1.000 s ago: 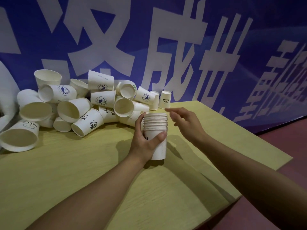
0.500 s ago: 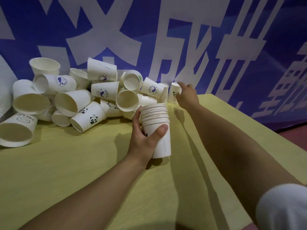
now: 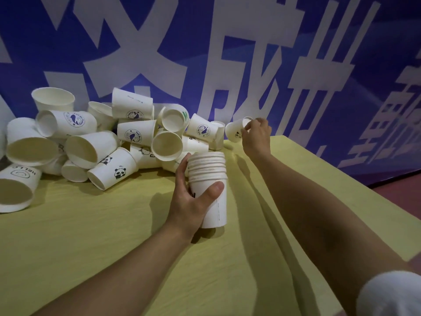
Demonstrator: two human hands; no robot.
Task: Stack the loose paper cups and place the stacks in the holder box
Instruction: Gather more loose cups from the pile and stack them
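A blue banner with large white characters fills the background, cut off on every side. Below it a yellow table carries a heap of loose cups, many half hidden behind one another. The left hand grips an upright stack of cups. The right hand pinches a tilted panda cup by its base; its print is too small to read. No holder box is in view

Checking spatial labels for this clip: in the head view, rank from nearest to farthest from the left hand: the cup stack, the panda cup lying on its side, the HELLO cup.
1. cup stack, in the left hand's grip, centre.
2. panda cup, lying just left of it.
3. HELLO cup, at the table's far left edge.
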